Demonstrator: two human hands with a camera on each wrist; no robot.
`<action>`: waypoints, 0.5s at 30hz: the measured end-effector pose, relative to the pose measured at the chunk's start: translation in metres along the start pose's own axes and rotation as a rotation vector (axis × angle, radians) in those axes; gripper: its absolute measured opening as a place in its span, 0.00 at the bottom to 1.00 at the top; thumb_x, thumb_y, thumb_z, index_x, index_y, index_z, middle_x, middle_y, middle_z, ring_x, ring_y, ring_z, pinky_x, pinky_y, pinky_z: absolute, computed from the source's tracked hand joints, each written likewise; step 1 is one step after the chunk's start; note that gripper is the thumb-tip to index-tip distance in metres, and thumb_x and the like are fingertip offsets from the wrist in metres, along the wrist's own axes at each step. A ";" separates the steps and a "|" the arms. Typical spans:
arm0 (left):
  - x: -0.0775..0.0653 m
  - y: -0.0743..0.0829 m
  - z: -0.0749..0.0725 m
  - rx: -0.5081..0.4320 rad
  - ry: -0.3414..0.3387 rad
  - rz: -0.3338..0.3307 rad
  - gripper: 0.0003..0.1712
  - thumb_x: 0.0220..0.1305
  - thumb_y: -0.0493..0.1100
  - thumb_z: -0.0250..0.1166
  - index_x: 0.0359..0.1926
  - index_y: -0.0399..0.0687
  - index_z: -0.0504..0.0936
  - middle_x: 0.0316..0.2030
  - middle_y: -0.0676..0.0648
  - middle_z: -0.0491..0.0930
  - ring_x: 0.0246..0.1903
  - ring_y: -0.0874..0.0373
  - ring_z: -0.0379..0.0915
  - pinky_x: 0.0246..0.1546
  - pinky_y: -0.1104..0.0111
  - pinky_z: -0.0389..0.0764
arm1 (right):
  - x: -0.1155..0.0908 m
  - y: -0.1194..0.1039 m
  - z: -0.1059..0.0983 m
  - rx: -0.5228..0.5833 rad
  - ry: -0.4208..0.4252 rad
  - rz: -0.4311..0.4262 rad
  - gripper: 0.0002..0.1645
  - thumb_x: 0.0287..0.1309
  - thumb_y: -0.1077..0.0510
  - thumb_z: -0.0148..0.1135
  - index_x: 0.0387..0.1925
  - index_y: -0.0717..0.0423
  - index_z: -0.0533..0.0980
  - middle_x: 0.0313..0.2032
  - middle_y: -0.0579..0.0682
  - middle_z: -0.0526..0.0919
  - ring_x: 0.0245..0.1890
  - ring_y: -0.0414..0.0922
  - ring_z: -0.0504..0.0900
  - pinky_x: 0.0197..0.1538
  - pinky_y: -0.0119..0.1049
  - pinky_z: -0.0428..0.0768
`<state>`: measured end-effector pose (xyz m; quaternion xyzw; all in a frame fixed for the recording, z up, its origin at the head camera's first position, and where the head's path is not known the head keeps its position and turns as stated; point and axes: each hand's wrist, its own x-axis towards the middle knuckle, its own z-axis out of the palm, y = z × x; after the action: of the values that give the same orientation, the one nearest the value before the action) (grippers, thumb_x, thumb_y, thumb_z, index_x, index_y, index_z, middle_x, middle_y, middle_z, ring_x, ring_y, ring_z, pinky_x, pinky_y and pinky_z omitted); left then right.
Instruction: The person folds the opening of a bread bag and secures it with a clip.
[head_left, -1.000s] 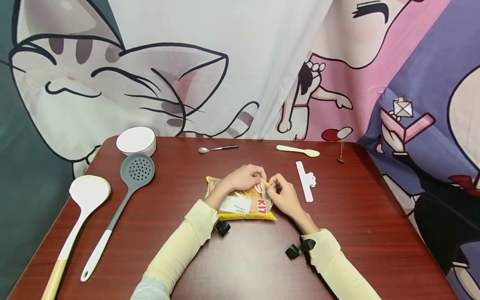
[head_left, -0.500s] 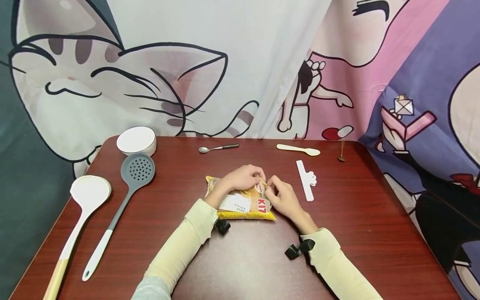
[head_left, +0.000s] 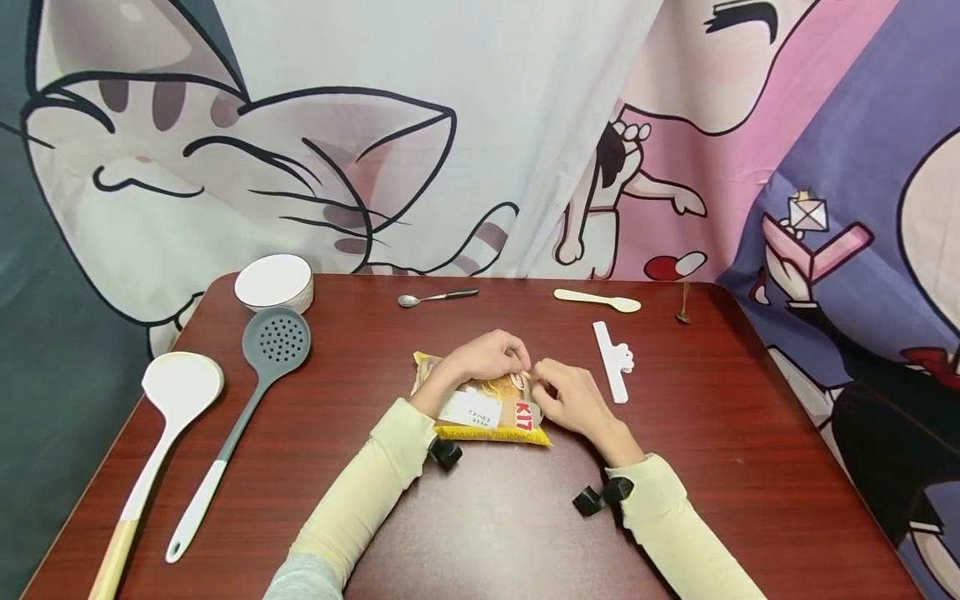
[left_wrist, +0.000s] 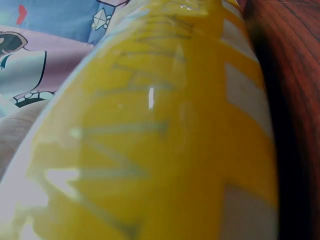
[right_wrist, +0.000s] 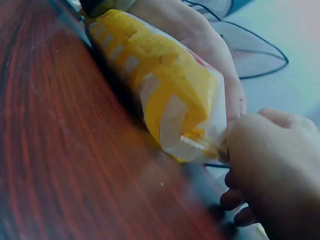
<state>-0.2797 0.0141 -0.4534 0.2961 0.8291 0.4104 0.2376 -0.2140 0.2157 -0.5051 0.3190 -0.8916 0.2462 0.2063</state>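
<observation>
A yellow and clear plastic food bag (head_left: pixel 491 433) with a white label and red letters lies on the table in front of the person. The left hand (head_left: pixel 487 354) reaches across its top, and its bent fingers pinch the bag's far right corner. Close beside it, the right hand (head_left: pixel 576 398) pinches the right end of the packaging with curled fingers. In the right wrist view, the crimped end of the bag (right_wrist: pixel 165 75) runs into the right hand (right_wrist: pixel 275 160). Yellow printed plastic of the bag (left_wrist: pixel 150 130) fills most of the left wrist view. The exact fingertip contact is partly hidden.
A white bag clip (head_left: pixel 615 362) lies right of the hands. Behind are a small metal spoon (head_left: pixel 435 297), a cream spoon (head_left: pixel 597 300) and a tiny dark object (head_left: pixel 682 317). At left stand a white bowl (head_left: pixel 274 282), a grey skimmer (head_left: pixel 262 358) and a white ladle (head_left: pixel 176 392).
The right hand has turned slightly, its fingers bending further over the bag's end. The yellow strip seen between the hands is now mostly hidden. The left hand has barely moved.
</observation>
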 end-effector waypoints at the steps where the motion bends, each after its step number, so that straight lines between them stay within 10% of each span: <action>1: 0.000 0.000 0.001 -0.012 -0.007 -0.007 0.07 0.63 0.33 0.60 0.37 0.42 0.85 0.31 0.51 0.82 0.30 0.64 0.71 0.33 0.75 0.71 | -0.001 0.000 0.000 0.019 -0.007 0.020 0.07 0.54 0.60 0.59 0.26 0.43 0.72 0.22 0.37 0.69 0.21 0.33 0.65 0.25 0.27 0.63; 15: -0.005 0.002 -0.005 -0.207 0.024 -0.020 0.06 0.66 0.31 0.59 0.38 0.40 0.82 0.30 0.49 0.82 0.29 0.63 0.71 0.33 0.74 0.71 | 0.003 -0.003 0.002 0.382 -0.025 0.481 0.06 0.60 0.58 0.65 0.27 0.48 0.79 0.20 0.42 0.74 0.22 0.34 0.70 0.26 0.28 0.67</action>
<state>-0.2790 0.0086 -0.4484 0.2565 0.7880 0.4952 0.2609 -0.2147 0.2112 -0.5038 0.1349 -0.8816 0.4473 0.0675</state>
